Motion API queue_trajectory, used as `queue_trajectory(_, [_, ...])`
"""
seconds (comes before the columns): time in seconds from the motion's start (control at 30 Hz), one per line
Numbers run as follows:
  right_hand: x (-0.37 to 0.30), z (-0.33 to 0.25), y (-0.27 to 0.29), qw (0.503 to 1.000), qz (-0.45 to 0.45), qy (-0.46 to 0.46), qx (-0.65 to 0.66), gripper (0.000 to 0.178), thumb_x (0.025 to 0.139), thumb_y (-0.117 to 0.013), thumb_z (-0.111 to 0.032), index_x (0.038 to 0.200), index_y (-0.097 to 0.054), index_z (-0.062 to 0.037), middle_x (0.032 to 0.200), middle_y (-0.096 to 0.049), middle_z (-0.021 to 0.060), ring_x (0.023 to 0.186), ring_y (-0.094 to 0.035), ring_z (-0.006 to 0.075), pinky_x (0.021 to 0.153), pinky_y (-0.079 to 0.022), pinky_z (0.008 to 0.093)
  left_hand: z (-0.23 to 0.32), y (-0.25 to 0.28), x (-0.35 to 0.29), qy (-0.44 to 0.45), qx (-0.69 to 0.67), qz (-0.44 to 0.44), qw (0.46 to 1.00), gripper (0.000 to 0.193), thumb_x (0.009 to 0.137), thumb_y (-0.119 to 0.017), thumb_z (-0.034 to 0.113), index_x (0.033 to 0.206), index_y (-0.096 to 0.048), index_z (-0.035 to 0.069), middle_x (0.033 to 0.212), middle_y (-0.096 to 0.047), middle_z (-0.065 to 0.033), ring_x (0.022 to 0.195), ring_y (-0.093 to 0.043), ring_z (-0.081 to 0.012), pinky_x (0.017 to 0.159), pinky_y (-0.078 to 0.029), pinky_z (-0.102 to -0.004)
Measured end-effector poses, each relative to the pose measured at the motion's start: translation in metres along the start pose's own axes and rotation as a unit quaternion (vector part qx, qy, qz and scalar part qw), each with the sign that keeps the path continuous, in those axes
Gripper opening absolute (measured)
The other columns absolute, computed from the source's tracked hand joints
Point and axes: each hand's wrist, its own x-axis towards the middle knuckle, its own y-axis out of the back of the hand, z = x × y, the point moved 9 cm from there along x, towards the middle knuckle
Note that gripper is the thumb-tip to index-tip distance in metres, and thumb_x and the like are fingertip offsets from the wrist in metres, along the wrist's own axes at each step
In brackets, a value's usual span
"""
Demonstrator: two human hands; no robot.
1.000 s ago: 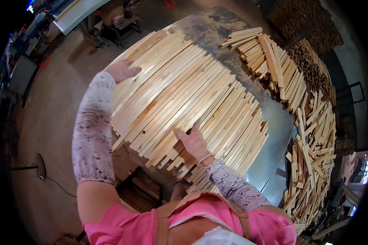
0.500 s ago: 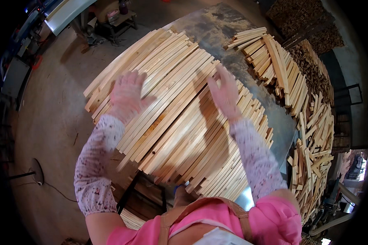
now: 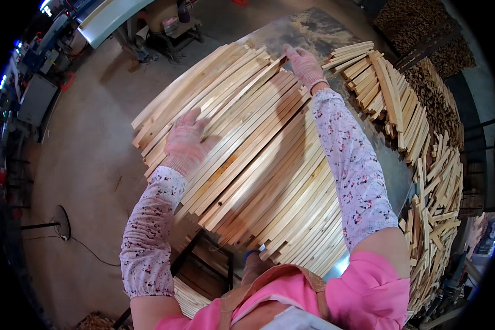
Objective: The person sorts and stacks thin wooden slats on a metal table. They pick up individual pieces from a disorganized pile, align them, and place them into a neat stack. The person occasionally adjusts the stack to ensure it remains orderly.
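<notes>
The right hand point(image 3: 304, 66) is reaching to the far edge, and its gloved thumb and fingers are pinching the end of one long strip point(image 3: 265, 73), which is lying aslant over the upper part of a broad layer of pale wooden strips point(image 3: 258, 148) on the metal-topped table point(image 3: 272, 37). The left hand point(image 3: 186, 142) is spreading its fingers palm down at the layer's left side, near that strip's other end; whether it is pressing or just hovering, I cannot tell.

Handling-wise, these slim lengths are looking light and stiff, likely flexing only slightly, dry rather than slippery, with splintery edges the knit gloves are probably helping against. Both ends are offering the best hold, narrow sides between thumb and fingers; a middle grip would likely be letting them swing.

Now the murky bits: the left fingers are blurring, the strip's near end is vanishing around them, the right sleeve point(image 3: 349, 159) is covering some wood, and the apron point(image 3: 291, 270) is cutting off the nearest ends.
</notes>
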Motion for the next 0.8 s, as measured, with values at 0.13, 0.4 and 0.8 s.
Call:
queue_trajectory(0.13, [-0.067, -0.010, 0.027, 0.986, 0.063, 0.032, 0.153, 0.051, 0.106, -0.060, -0.051, 0.134, -0.072, -0.0100, 0.136, -0.072, 0.0149, 0.131, -0.065, 0.0268, 0.111, -0.051, 0.0385, -0.008, 0.032, 0.011, 0.035, -0.140, 0.023, 0.989, 0.061, 0.097, -0.073, 0.051, 0.138, -0.069, 0.007, 0.139, -0.069, -0.0155, 0.132, -0.063, -0.0330, 0.115, -0.046, -0.0433])
queue_trajectory(0.4, [-0.332, -0.028, -0.069, 0.849, -0.262, -0.037, 0.457, 0.085, 0.108, -0.066, -0.045, 0.168, -0.028, 0.0020, 0.133, -0.069, 0.0151, 0.116, -0.068, 0.0221, 0.104, -0.057, 0.0363, 0.126, 0.052, 0.023, 0.060, -0.619, 0.016, 0.783, 0.048, 0.099, -0.079, 0.032, 0.133, -0.070, 0.000, 0.112, -0.076, -0.0087, 0.100, -0.069, -0.0171, 0.095, -0.055, -0.0320])
queue_trajectory(0.8, [-0.421, 0.331, 0.355, 0.969, 0.240, -0.049, -0.029, 0.021, 0.110, -0.054, -0.023, 0.103, -0.067, -0.0078, 0.090, -0.064, 0.0085, 0.090, -0.063, 0.0225, 0.084, -0.053, 0.0370, 0.221, -0.046, -0.188, -0.195, -0.234, 0.002, 0.953, 0.049, 0.096, -0.075, 0.029, 0.139, -0.068, 0.006, 0.130, -0.071, -0.0171, 0.120, -0.067, -0.0277, 0.108, -0.052, -0.0425])
